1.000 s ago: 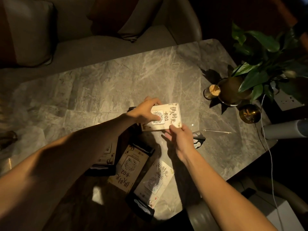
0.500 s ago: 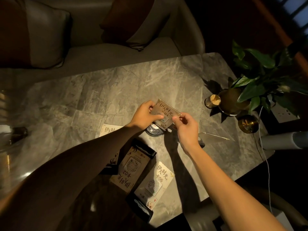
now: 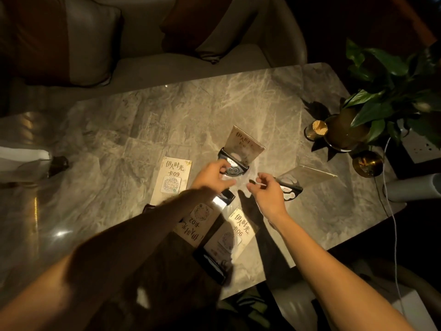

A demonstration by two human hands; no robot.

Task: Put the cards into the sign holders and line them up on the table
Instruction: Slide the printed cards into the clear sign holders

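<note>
A sign holder with a card in it (image 3: 243, 145) stands upright on the grey marble table (image 3: 167, 120), on a dark round base. My left hand (image 3: 213, 174) hovers just in front of that base, fingers loosely apart and empty. My right hand (image 3: 265, 189) is beside it, fingers curled but holding nothing. A second, clear sign holder (image 3: 300, 177) lies tipped over right of my right hand. A loose card marked 09 (image 3: 173, 179) lies flat to the left. Two more carded holders, marked 02 (image 3: 198, 222) and 06 (image 3: 230, 237), lie near the front edge.
A potted plant (image 3: 372, 108) with two small brass cups (image 3: 316, 129) stands at the table's right end. A white cable (image 3: 393, 223) hangs off the right edge. A sofa with cushions (image 3: 90, 44) runs behind the table. A dark object (image 3: 58, 163) sits at the far left.
Both hands held the carded holder above the table, then lowered it onto its base. Now it stands alone and both hands have let go and pulled back slightly.
</note>
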